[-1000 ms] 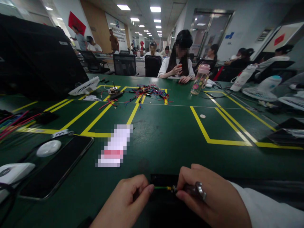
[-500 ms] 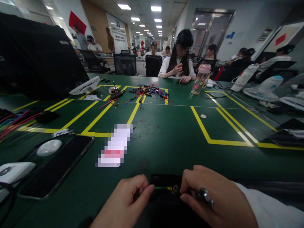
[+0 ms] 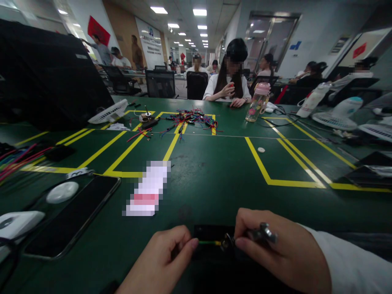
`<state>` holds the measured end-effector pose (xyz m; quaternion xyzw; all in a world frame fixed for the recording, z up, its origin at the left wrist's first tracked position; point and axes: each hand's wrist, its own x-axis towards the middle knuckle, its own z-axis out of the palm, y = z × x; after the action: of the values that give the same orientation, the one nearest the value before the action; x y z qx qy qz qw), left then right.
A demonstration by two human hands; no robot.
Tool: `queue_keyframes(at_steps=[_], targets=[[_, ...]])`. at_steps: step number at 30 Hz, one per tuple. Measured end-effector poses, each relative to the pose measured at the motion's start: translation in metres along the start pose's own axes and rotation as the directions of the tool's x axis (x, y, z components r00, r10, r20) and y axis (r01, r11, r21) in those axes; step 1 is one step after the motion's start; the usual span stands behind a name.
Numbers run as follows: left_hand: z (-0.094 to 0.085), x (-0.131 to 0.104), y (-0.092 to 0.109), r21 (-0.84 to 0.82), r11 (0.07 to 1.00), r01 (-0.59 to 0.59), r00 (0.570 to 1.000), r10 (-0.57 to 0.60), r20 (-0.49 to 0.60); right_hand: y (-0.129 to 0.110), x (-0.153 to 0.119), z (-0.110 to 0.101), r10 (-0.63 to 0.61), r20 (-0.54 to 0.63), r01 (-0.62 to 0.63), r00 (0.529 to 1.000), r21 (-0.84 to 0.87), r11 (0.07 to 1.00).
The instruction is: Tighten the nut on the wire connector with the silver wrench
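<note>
Wire (image 3: 208, 243) apparently being worked at right end | left end pinched by left fingers (image 3: 190, 246); metal tool (image 3: 267, 233), beyond wire, grasped by right fingers (image 3: 243, 243) | steady hold seemingly needed

No wording can be read with certainty. At the upper left of the frame, a white wall panel (image 3: 154, 51) carries a blue emblem (image 3: 150, 31) above dark lines of characters, too small and blurred to make out. A blue mark (image 3: 295, 45) stands on the pale wall at the upper right. A small pale label (image 3: 81, 56) on the large black casing (image 3: 45, 77) is illegible, and the white-and-pink slip (image 3: 150, 179) left of centre is pixelated.
</note>
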<state>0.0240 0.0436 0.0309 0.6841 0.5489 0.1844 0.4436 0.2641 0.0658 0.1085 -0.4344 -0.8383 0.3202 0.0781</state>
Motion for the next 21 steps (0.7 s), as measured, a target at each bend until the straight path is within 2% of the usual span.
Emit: queue_keyframes(at_steps=[5, 11, 15, 19, 21], targets=[[-0.001, -0.001, 0.000, -0.002, 1.000, 0.003, 1.000, -0.003, 0.006, 0.003, -0.008, 0.013, 0.091, -0.138, -0.088, 0.986, 0.024, 0.996], [0.000, 0.001, 0.000, -0.006, 1.000, 0.010, 1.000, -0.010, 0.011, 0.006, -0.005, 0.032, 0.003, -0.255, -0.015, 0.967, -0.044, 0.999], [0.001, 0.000, -0.002, 0.001, 1.000, 0.014, 1.000, -0.014, 0.004, 0.008, -0.004, 0.033, -0.036, -0.237, 0.018, 0.971, -0.078, 0.997], [0.001, -0.002, -0.003, 0.005, 1.000, 0.017, 1.000, -0.017, 0.010, 0.007, -0.006, 0.030, -0.011, -0.251, -0.010, 0.968, -0.083, 0.997], [0.001, -0.002, -0.002, 0.003, 1.000, 0.021, 1.000, -0.021, 0.010, 0.006, -0.006, 0.031, -0.025, -0.215, 0.003, 0.976, -0.103, 0.995]])
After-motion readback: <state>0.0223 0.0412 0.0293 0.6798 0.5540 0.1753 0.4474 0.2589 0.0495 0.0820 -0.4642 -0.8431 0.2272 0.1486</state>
